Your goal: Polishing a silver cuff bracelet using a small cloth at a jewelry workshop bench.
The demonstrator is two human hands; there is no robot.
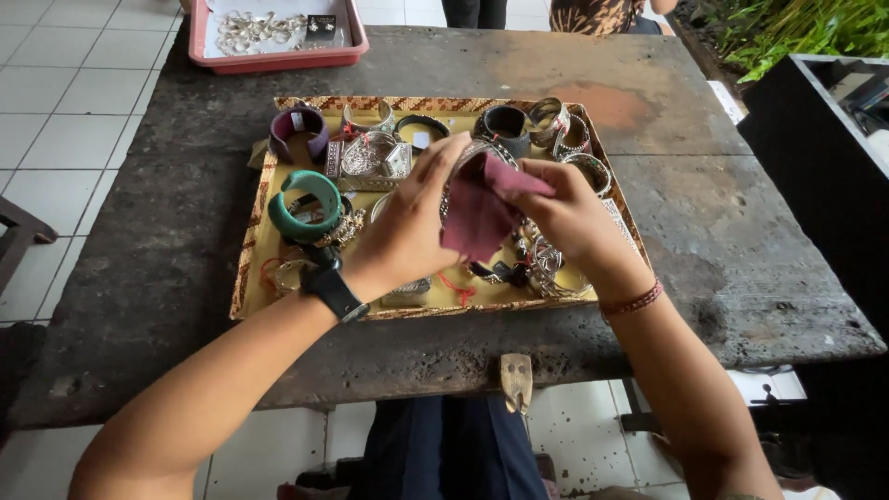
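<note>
I am holding a silver bangle above the tray, left hand fingers clamped on its rim. My right hand fingers are pinching a maroon cloth against the bangle. The step in hand appears to be polishing; the cloth is hiding most of the metal, so I cannot be sure. Judged next: turning the bangle under the cloth calls for a firm left grip. A green bangle is lying in the tray on the stone surface.
</note>
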